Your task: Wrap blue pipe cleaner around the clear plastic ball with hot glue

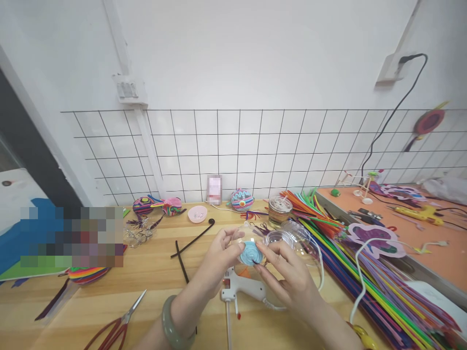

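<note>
Between my two hands is a clear plastic ball with a light blue pipe-cleaner coil [251,253] on it. My left hand [223,253] grips the ball from its left side, thumb against the coil. On the other side, the fingers of my right hand [282,267] press at the coil's edge, and a short dark end shows at the fingertips. Just below my hands a white hot glue gun [244,288] lies on the wooden table [156,272]. More clear plastic ball shells [279,239] lie right behind my right hand.
Red-handled scissors [122,321] lie at the front left, near black pipe cleaners [180,257]. Bundles of coloured pipe cleaners [361,272] cover the right side. Along the back stand a pink dish [197,214], a decorated ball [242,199] and a lidded jar [280,211]. A white cable loops at right.
</note>
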Demonstrator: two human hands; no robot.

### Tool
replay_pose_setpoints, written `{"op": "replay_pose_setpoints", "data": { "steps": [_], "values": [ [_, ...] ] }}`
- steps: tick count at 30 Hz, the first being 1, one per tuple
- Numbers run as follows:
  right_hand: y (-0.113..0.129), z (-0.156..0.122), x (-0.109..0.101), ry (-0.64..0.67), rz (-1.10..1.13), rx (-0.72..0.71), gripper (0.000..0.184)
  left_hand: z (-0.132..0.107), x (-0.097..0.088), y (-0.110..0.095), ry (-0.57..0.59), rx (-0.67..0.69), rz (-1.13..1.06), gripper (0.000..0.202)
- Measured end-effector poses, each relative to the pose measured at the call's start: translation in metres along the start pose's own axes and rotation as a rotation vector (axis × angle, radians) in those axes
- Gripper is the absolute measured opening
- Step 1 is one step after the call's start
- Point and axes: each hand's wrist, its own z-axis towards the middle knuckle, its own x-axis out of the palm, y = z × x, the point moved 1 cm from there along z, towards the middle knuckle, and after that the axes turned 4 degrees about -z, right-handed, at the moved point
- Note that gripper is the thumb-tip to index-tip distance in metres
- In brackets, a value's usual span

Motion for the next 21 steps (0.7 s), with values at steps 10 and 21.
{"op": "replay_pose_setpoints", "data": {
  "steps": [10,21],
  "values": [
    [-0.0030,-0.0017,0.0008,0.037,-0.008,0.015,0.058,0.0012,0.0017,0.0031,-0.049,0.014,-0.074,0.065],
    [-0.0031,-0.0017,-0.0001,0.074,0.010,0.050,0.061,-0.0011,0.0089,0.0057,-0.063,0.065,-0.106,0.054]
  ]
}}
